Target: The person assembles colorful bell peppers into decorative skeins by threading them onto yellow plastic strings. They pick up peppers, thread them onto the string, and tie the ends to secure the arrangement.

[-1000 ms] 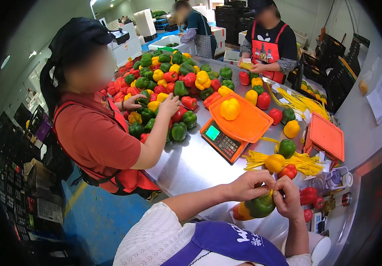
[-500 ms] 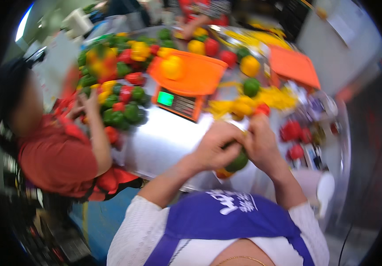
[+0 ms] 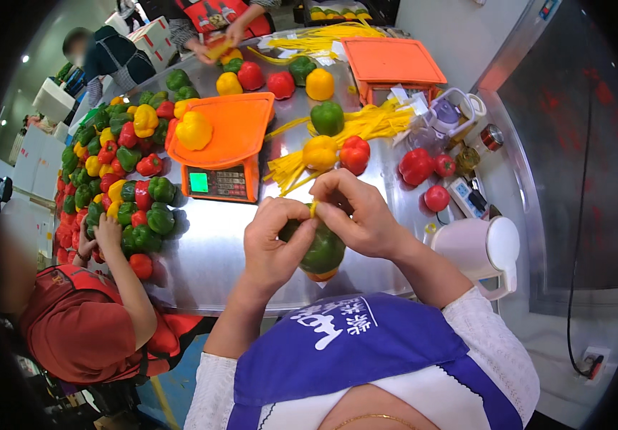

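Note:
A green bell pepper (image 3: 325, 252) sits beneath my two hands near the table's front edge, with an orange-yellow piece showing under it. At its top, a narrow yellow strip (image 3: 313, 208) is pinched between my fingertips. My left hand (image 3: 274, 233) closes on it from the left, thumb and forefinger together. My right hand (image 3: 360, 216) grips it from the right, the thumb meeting the left fingers. Just beyond them lie a yellow bell pepper (image 3: 320, 153), a red one (image 3: 354, 155) and a bundle of yellow strips (image 3: 384, 123).
An orange scale (image 3: 224, 129) carrying a yellow pepper stands to the left. Past it is a large pepper pile (image 3: 119, 161), where a co-worker in red (image 3: 83, 322) reaches in. A second orange scale (image 3: 395, 61) stands far right; a white kettle (image 3: 485, 251) is near right.
The head view has swung, so the table and scales sit elsewhere in the picture and look sharper. My hands stay together over the green pepper, now showing the yellow strip between them.

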Motion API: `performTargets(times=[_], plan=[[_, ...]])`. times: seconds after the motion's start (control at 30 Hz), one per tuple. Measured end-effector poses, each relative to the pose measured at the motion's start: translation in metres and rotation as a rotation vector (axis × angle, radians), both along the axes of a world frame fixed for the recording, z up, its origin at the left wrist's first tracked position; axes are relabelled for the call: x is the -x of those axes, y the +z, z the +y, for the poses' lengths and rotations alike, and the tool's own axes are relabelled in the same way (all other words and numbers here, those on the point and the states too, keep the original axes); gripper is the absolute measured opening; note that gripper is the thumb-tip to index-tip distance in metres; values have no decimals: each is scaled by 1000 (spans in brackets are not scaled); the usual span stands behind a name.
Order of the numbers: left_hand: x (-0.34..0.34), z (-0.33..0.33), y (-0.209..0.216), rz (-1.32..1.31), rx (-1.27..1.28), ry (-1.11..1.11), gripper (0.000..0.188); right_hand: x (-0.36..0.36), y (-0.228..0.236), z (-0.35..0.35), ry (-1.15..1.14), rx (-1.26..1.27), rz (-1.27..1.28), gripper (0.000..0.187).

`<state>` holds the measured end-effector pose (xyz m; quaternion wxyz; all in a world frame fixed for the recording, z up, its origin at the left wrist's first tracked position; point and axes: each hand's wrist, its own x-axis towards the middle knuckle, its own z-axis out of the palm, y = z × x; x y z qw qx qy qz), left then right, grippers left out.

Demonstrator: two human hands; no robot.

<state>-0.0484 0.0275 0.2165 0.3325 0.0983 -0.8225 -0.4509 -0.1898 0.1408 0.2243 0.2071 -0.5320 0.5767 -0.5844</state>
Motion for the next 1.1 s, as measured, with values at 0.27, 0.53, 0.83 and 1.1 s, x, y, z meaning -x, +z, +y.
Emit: performTargets(times=[0.27, 0.53, 0.83, 1.1], plan=[[3, 2, 3, 54, 56, 29, 13, 0, 6, -5, -111, 103, 357, 13], [5, 0, -11, -7, 34, 33, 25, 5, 6, -12, -201, 211, 413, 11], [4, 3, -86, -162, -591, -238, 104, 39, -26, -20, 121, 78, -741, 12], [26, -35, -80, 91, -1120, -204, 85, 63, -101, -22, -26, -180, -712, 57]])
